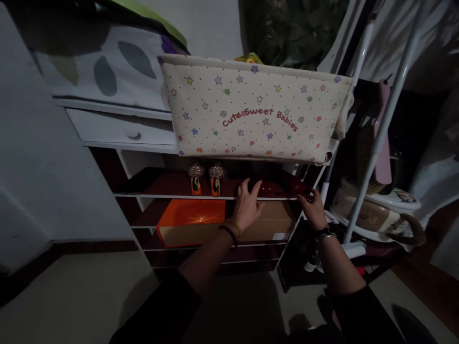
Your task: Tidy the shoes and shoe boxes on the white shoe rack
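Observation:
A pair of glossy dark red shoes (270, 188) lies on the upper shelf (161, 184), partly in shadow. My left hand (247, 205) is at their left end, fingers spread apart over the shelf's front edge. At the right end of the shoes is my right hand (312, 209), its thumb and forefinger apart; whether it touches them is hard to make out in the dark. To the left on that shelf stand two orange shoes (215, 185) with glittery round tops.
An orange box (193, 212) and a brown cardboard box (274, 217) fill the shelf below. A cream fabric bin (258, 110) with stars overhangs the upper shelf. Pale poles (376, 138), a pink-handled brush (383, 143) and a lidded container (369, 210) stand at the right.

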`<control>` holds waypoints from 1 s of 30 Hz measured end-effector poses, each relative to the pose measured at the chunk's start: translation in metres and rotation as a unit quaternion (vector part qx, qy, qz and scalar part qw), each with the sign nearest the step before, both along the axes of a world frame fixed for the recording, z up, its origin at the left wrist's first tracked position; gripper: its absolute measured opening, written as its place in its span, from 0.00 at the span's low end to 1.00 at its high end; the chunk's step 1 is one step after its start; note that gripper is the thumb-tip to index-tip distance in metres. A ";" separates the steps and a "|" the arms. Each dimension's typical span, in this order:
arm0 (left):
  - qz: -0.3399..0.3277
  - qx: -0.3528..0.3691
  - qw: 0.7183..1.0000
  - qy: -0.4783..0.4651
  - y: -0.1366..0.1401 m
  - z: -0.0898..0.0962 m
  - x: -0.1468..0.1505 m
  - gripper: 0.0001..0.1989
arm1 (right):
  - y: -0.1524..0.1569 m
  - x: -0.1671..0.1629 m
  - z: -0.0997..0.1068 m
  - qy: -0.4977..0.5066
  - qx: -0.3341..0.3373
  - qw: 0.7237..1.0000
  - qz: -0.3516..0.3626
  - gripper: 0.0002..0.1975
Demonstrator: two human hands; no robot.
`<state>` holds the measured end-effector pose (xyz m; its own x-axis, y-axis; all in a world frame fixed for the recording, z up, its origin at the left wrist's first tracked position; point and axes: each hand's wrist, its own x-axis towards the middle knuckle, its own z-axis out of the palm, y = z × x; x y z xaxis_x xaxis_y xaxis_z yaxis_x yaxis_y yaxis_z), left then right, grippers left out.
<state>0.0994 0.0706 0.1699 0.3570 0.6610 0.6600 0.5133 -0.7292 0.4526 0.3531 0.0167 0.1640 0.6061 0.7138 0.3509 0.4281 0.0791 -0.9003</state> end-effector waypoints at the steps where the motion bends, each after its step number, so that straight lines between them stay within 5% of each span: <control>1: -0.001 -0.006 1.000 0.008 0.002 0.004 0.007 0.39 | 0.005 0.002 0.002 -0.016 -0.011 1.000 -0.009 0.37; 11: 0.008 -0.140 0.986 0.094 0.022 0.028 0.045 0.35 | 0.034 -0.016 0.026 -0.163 -0.179 0.964 -0.110 0.39; 20: 0.075 -0.190 0.979 0.004 0.036 0.058 0.007 0.30 | 0.045 -0.061 0.043 -0.277 -0.014 0.958 -0.066 0.37; 26: 0.010 -0.191 0.963 -0.192 0.056 0.034 -0.016 0.32 | 0.062 -0.085 0.036 -0.290 0.059 0.955 -0.002 0.38; 30: -0.008 -0.184 0.957 -0.222 0.068 0.018 -0.024 0.39 | 0.073 -0.075 0.013 -0.218 0.067 0.973 0.046 0.39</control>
